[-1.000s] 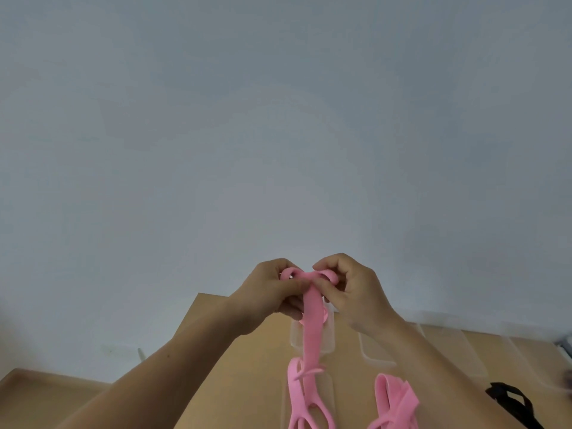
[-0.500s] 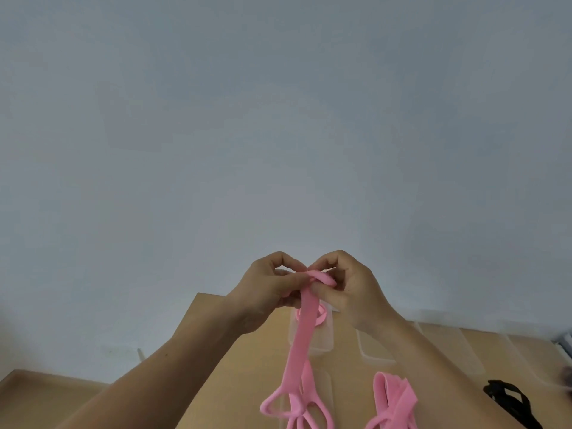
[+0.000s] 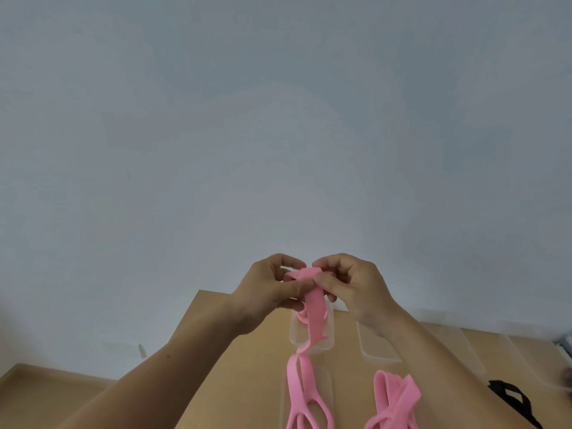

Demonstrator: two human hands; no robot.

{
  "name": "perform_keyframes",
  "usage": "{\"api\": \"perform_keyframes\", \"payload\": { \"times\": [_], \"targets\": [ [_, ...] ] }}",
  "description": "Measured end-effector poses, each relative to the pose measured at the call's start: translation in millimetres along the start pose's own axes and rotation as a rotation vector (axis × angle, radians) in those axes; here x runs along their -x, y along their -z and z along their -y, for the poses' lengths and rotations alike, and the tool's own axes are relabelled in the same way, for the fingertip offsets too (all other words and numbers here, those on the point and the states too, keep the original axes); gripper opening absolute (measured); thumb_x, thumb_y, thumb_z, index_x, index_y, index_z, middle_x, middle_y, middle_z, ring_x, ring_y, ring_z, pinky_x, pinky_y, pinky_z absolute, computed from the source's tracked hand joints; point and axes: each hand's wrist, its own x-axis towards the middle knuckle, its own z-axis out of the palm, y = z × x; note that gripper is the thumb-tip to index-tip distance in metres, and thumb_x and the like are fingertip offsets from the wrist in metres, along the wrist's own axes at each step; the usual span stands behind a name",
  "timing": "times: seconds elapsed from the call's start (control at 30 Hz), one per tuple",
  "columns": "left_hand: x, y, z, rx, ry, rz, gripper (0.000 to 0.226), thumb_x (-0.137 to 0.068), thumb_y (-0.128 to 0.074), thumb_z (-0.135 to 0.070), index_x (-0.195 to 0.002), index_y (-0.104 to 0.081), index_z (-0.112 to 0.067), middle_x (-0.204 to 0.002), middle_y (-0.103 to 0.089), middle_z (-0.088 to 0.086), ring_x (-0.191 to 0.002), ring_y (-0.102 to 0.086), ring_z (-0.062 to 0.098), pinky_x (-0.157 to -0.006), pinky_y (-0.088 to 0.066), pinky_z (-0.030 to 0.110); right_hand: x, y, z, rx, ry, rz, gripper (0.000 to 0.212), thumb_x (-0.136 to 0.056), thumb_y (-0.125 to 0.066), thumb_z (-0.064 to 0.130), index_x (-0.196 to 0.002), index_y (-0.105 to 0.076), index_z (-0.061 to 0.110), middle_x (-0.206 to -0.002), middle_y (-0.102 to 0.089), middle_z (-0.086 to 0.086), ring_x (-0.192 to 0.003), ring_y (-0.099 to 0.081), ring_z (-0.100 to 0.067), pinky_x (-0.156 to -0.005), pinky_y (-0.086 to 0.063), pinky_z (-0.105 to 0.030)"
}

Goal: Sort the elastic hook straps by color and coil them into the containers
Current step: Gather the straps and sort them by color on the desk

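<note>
- Head cam view, looking fwd and down; a plain pale wall (image 3: 278,119) fills most of the pic.
- Two bare forearms reach up from the bottom edge and meet at lower centre.
- Left hand (image 3: 272,286) and right hand (image 3: 356,289) are close together, fingertips nearly touching, raised above a light wood tabletop (image 3: 241,366).
- Both hands pinch the top end of a pink strap (image 3: 314,308): fingers and thumbs curled round a small fold of it, left hand on one side, right hand on the other.
- The rest of the strap hangs straight down from the hands, twists once partway down, then splits into loops that run off the bottom edge.
- Behind the hanging strap, a clear container (image 3: 328,345) sits on the tabletop; a bit of pink shows inside, can't tell what exactly.
- A 2nd clear container (image 3: 380,356) sits just to the right of it, partly hidden by the right wrist.
- Lower right, near the right forearm, a 2nd pink strap bundle (image 3: 396,394) lies loosely folded on the tabletop.
- Far right, near the edge, a black strap (image 3: 510,400) lies on the tabletop, well apart from the pink ones.
- Faint outlines of more clear containers at right, too pale to count.
</note>
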Motion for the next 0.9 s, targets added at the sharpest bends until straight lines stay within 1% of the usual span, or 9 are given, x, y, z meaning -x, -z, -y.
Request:
{"api": "perform_keyframes", "payload": {
  "times": [0.1,0.23,0.33,0.4,0.5,0.6,0.73,0.8,0.9],
  "targets": [
    [0.8,3.2,-4.0,-0.013,0.071,0.083,0.031,-0.081,-0.079,-0.012,-0.100,-0.057,-0.001,-0.097,-0.072,0.025,-0.083,-0.072,0.034,-0.068,-0.057,0.032,0.6,-2.7,-1.8,0.011,0.020,0.016,0.019,-0.087,-0.072,0.005,-0.092,-0.073,0.023,-0.073,-0.068,0.013,-0.067,-0.060,-0.006,-0.067,-0.051,-0.019],
    [1.7,5.1,-6.5,0.114,0.106,0.144,0.034,-0.076,-0.074,-0.006,-0.103,-0.053,-0.004,-0.098,-0.071,0.025,-0.087,-0.071,0.037,-0.076,-0.059,0.041,1.0,-6.7,-1.1,0.016,0.066,0.021,0.024,-0.086,-0.073,0.004,-0.091,-0.072,0.028,-0.082,-0.071,0.011,-0.077,-0.062,-0.008,-0.075,-0.054,-0.022],
    [2.8,5.9,-9.2,0.201,0.124,0.183,0.029,-0.079,-0.076,-0.014,-0.100,-0.056,-0.007,-0.101,-0.071,0.024,-0.089,-0.071,0.038,-0.076,-0.057,0.040,-0.3,-7.0,0.7,0.017,0.098,0.025,0.033,-0.085,-0.073,0.002,-0.087,-0.072,0.035,-0.083,-0.070,0.011,-0.078,-0.063,-0.007,-0.076,-0.054,-0.022],
    [2.8,5.3,-11.5,0.227,0.117,0.185,0.022,-0.084,-0.074,-0.020,-0.093,-0.058,-0.008,-0.104,-0.071,0.024,-0.089,-0.071,0.037,-0.074,-0.058,0.039,-1.6,-6.6,-0.2,0.020,0.099,0.030,0.039,-0.084,-0.073,-0.001,-0.086,-0.071,0.038,-0.084,-0.069,0.011,-0.081,-0.064,-0.012,-0.080,-0.056,-0.029],
    [2.0,5.1,-11.0,0.216,0.103,0.099,0.020,-0.083,-0.077,-0.013,-0.091,-0.060,-0.007,-0.091,-0.071,0.021,-0.080,-0.071,0.033,-0.070,-0.057,0.036,-2.9,-8.0,-2.7,0.053,0.104,0.051,0.034,-0.082,-0.074,0.002,-0.088,-0.071,0.035,-0.082,-0.066,0.011,-0.084,-0.064,-0.021,-0.086,-0.057,-0.041],
    [2.8,7.1,-8.8,0.206,0.066,0.082,0.022,-0.080,-0.081,-0.010,-0.091,-0.062,-0.007,-0.090,-0.071,0.021,-0.082,-0.071,0.034,-0.070,-0.057,0.036,-3.6,-10.0,-2.7,0.031,0.088,0.063,0.028,-0.075,-0.076,0.014,-0.091,-0.070,0.036,-0.083,-0.065,0.014,-0.082,-0.065,-0.018,-0.084,-0.059,-0.040],
    [1.7,9.8,-7.8,0.183,-0.022,0.066,0.022,-0.078,-0.080,-0.007,-0.091,-0.062,-0.004,-0.095,-0.069,0.022,-0.086,-0.070,0.036,-0.074,-0.057,0.036,-4.9,-8.1,-5.6,-0.091,-0.034,0.083,0.042,-0.072,-0.076,0.021,-0.112,-0.065,0.028,-0.097,-0.071,0.005,-0.087,-0.069,-0.023,-0.082,-0.059,-0.036],
    [0.1,10.2,-6.6,0.102,-0.076,0.040,0.020,-0.077,-0.079,-0.004,-0.089,-0.065,-0.006,-0.092,-0.067,0.020,-0.085,-0.070,0.035,-0.074,-0.056,0.034,-3.9,-7.2,-4.3,-0.183,-0.096,0.100,0.041,-0.076,-0.076,0.024,-0.114,-0.064,0.018,-0.089,-0.072,-0.007,-0.075,-0.067,-0.028,-0.075,-0.058,-0.038],
    [-1.7,9.2,-2.4,-0.005,-0.119,0.023,0.018,-0.081,-0.076,0.003,-0.091,-0.067,-0.008,-0.088,-0.066,0.013,-0.085,-0.070,0.029,-0.075,-0.055,0.030,-4.9,-5.5,-1.4,-0.182,-0.137,0.061,0.034,-0.083,-0.077,0.025,-0.110,-0.066,0.008,-0.075,-0.071,-0.014,-0.063,-0.065,-0.024,-0.064,-0.054,-0.035]
  ]
}}
